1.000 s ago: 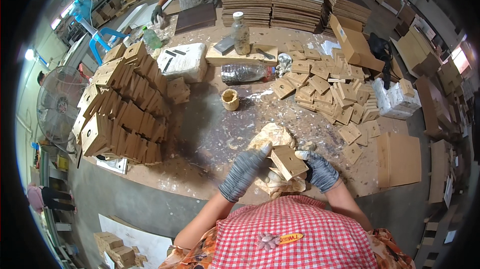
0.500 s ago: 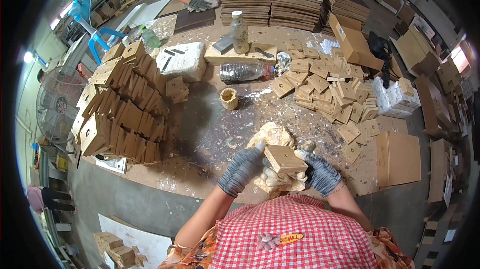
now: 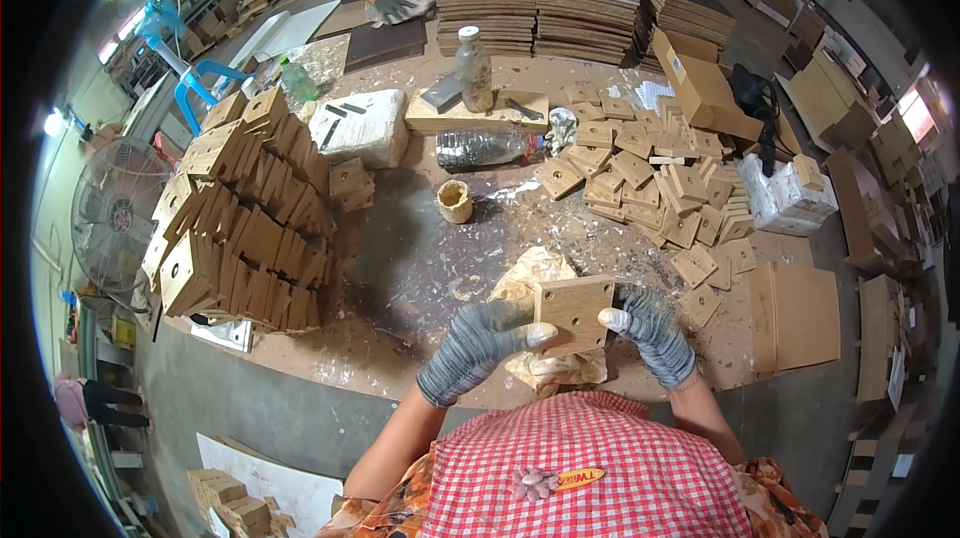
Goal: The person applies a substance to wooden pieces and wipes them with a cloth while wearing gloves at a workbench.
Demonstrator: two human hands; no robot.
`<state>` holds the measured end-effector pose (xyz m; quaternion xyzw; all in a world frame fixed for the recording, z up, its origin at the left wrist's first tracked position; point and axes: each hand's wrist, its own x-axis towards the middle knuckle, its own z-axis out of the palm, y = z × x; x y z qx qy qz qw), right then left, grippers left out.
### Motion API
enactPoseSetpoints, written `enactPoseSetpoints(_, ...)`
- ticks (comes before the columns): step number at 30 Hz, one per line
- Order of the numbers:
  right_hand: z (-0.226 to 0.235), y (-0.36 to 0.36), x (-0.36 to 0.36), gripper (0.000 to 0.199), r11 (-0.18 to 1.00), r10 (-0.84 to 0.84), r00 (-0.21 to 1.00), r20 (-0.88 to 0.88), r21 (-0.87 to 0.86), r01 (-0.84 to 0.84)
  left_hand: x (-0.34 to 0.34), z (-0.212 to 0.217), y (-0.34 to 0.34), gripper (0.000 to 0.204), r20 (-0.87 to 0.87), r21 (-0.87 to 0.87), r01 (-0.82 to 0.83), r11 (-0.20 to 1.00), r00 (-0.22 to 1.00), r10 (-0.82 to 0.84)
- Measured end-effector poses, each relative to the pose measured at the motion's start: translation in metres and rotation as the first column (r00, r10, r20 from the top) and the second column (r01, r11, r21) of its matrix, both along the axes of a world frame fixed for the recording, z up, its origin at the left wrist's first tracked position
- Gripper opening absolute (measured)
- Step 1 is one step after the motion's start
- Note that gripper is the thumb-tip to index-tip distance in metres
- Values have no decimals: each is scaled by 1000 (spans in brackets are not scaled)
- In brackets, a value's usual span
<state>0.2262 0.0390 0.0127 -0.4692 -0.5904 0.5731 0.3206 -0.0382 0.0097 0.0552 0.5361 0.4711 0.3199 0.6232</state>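
Observation:
Between my two gloved hands a wooden block point(image 3: 574, 316) is held up, its drilled face turned toward me with a hole near the middle and smaller ones by the corners. My left hand point(image 3: 490, 343) grips its left edge, thumb across the face. On the right edge my right hand point(image 3: 645, 331) closes with its thumb at the front; its other fingers are partly hidden behind the wood. Underneath lies a crumpled cream cloth point(image 3: 535, 266), partly covered by the block and my hands. Both grey gloves have whitish thumb tips.
Stacked wooden blocks point(image 3: 240, 228) rise at the left; a loose heap of similar blocks point(image 3: 640, 168) spreads at the right. Beyond my hands stand a small crusted cup point(image 3: 455, 202), a lying plastic bottle point(image 3: 485, 149) and a glass jar point(image 3: 474, 73). A co-worker's gloved hand point(image 3: 393, 8) is across the table.
The block has been tipped up, so its broad drilled face now shows instead of its edge. My left thumb has come round onto that face.

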Motion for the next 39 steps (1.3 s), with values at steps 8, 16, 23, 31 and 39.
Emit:
enactPoseSetpoints(8,12,-7,-6,30,866,-55,995,83,500,6,12,-27,-4,47,276,53,-334,941,911,308)
enactPoseSetpoints(16,-2,-4,-3,23,627,-83,995,59,779,6,12,-31,-2,47,402,-351,-141,926,870,285)
enactPoseSetpoints(23,18,-7,-18,28,806,-249,943,-221,493,328,12,-22,-3,43,295,-208,-176,962,927,233)
enactPoseSetpoints(31,20,-13,-30,33,937,-308,949,-66,155,315,11,-27,-3,38,305,-200,-180,963,923,236)
enactPoseSetpoints(39,14,-10,-33,26,947,-277,958,-78,147,286,-1,-14,-8,42,220,-110,-188,976,953,208)
